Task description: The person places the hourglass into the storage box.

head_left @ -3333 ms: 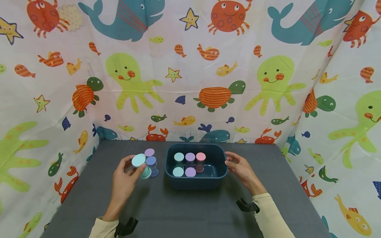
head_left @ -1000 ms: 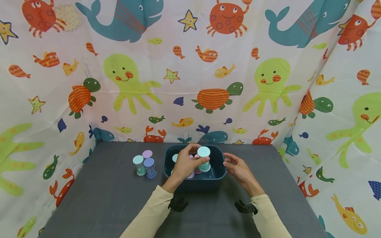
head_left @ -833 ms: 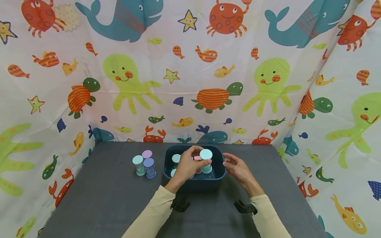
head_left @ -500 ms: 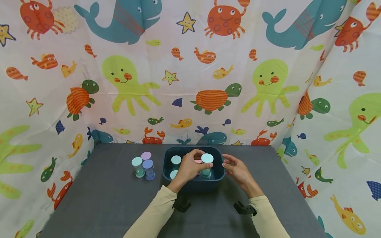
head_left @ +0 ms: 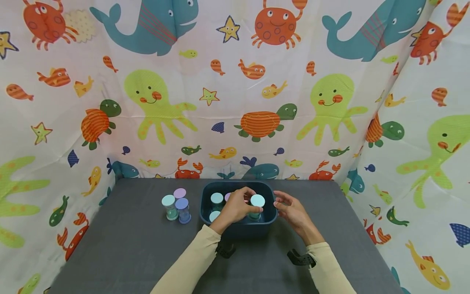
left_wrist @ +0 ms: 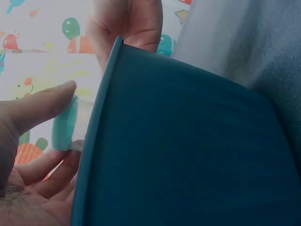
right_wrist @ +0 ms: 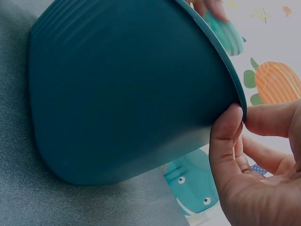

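Jar: upright, partly inside the box.
Left hand: nearer; pinches the jar, which is between it and the box's right end.
Right hand: holds the box's right edge.

A small nook w/ a grey table at 6 o'clock & a white curtain hung from 9 thru 12 to 3. It's got kid sea pics, e.g. a whale at 11 & a crab near 1. Can't tell what bldg.
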`<move>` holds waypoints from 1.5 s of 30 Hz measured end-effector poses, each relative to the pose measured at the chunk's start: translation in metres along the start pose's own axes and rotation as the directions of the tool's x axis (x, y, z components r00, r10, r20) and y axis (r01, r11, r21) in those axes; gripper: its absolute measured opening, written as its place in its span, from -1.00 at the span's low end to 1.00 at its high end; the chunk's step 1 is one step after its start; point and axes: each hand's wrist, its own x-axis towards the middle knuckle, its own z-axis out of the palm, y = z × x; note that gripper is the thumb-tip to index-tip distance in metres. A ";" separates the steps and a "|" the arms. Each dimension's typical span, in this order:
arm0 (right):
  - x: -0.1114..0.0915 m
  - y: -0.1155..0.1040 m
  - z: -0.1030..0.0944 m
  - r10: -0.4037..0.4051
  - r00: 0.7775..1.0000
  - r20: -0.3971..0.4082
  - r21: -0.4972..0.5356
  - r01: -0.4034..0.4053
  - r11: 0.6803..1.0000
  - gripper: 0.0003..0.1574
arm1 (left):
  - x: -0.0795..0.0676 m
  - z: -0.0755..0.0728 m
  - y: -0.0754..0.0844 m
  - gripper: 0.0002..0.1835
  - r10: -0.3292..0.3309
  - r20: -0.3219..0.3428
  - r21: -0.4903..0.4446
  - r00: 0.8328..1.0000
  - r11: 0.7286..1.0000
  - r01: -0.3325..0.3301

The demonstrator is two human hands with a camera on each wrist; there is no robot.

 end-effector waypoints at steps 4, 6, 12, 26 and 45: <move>0.000 0.001 -0.001 -0.001 1.000 0.004 -0.001 0.001 1.000 -0.43 | 0.005 0.004 0.001 -0.52 0.001 0.059 0.043 0.998 0.999 -0.003; 0.000 0.002 -0.002 0.007 1.000 0.004 0.006 -0.007 1.000 -0.43 | 0.006 0.005 0.002 -0.52 -0.004 0.093 0.054 0.996 0.999 -0.001; 0.000 0.002 -0.002 0.002 1.000 0.009 0.016 -0.003 1.000 -0.43 | 0.010 0.006 -0.001 -0.56 -0.004 0.160 0.106 0.987 0.994 -0.013; 0.002 -0.003 -0.003 0.018 1.000 0.013 0.032 -0.019 0.999 -0.42 | 0.016 0.011 -0.007 -0.60 0.012 0.233 0.163 0.972 0.985 -0.052; 0.001 -0.004 -0.001 0.022 1.000 0.001 0.016 -0.022 1.000 -0.41 | 0.021 0.020 -0.015 -0.64 0.005 0.324 0.279 0.946 0.955 -0.101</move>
